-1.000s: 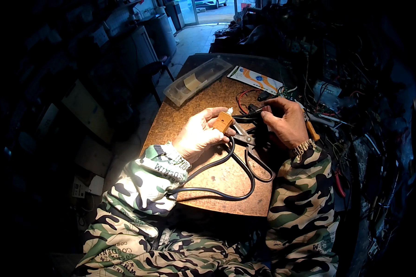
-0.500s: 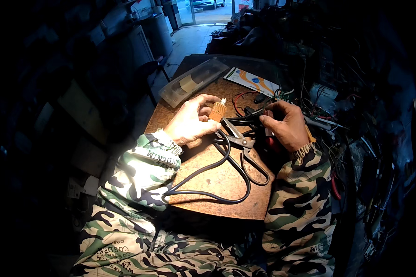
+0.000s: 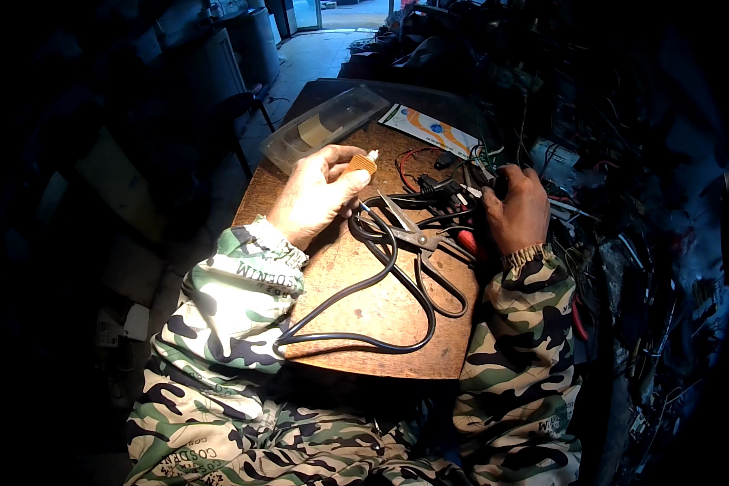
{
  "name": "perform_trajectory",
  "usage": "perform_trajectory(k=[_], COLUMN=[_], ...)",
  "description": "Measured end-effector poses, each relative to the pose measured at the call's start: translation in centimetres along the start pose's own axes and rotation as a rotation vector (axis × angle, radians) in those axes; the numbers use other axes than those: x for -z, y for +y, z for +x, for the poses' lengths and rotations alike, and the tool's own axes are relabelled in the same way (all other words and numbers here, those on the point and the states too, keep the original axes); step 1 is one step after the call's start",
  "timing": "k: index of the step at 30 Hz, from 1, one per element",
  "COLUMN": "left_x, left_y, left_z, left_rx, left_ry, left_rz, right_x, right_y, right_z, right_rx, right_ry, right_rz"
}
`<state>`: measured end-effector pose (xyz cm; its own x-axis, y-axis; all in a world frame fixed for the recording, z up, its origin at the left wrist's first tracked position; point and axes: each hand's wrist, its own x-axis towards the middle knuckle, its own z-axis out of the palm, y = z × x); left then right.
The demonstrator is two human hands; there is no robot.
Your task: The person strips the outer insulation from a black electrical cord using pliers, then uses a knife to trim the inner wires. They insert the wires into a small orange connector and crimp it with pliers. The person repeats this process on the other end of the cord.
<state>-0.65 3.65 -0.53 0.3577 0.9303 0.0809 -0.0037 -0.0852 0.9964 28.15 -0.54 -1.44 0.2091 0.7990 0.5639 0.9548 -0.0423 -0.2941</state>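
I see a dark, crowded workshop, and in front of me a small wooden table (image 3: 364,324) with a worn brown top. My left hand (image 3: 316,194) is closed around a small orange plug (image 3: 362,164), pinched between thumb and fingertips, above the table's far left part. My right hand (image 3: 517,212) is curled at the table's right edge among tangled wires (image 3: 429,162); what it grips I cannot tell. Between the hands lie black scissors (image 3: 417,239) on a looping black cable (image 3: 373,283). A clear plastic tray (image 3: 324,125) sits further back.
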Motion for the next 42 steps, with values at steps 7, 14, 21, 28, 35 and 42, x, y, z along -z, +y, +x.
perform_trajectory(k=[7, 14, 21, 28, 35, 42], left_x=[-0.2, 0.6, 1.0, 2.1, 2.4, 4.5], left_y=[0.5, 0.1, 0.3, 0.0, -1.3, -3.6], left_z=[0.2, -0.3, 0.0, 0.4, 1.7, 1.9], left_rx=[-0.167, -0.095, -0.152, -0.217, -0.218, -0.136], left_ry=[0.102, 0.149, 0.256, 0.233, 0.299, 0.274], left_rz=[0.017, -0.118, -0.141, -0.089, 0.092, 0.305], right_x=[1.7, 4.3, 3.7, 2.7, 0.8, 4.3], right_y=[3.5, 0.9, -3.5, -5.5, -6.2, -5.3], right_z=[1.0, 0.6, -2.1, -3.5, -3.9, -1.3], right_rx=[-0.068, 0.063, 0.397, 0.485, 0.458, 0.329], right_ry=[0.091, -0.521, -0.553, -0.45, -0.449, -0.54], right_rz=[0.124, 0.51, 0.279, -0.024, -0.16, -0.088])
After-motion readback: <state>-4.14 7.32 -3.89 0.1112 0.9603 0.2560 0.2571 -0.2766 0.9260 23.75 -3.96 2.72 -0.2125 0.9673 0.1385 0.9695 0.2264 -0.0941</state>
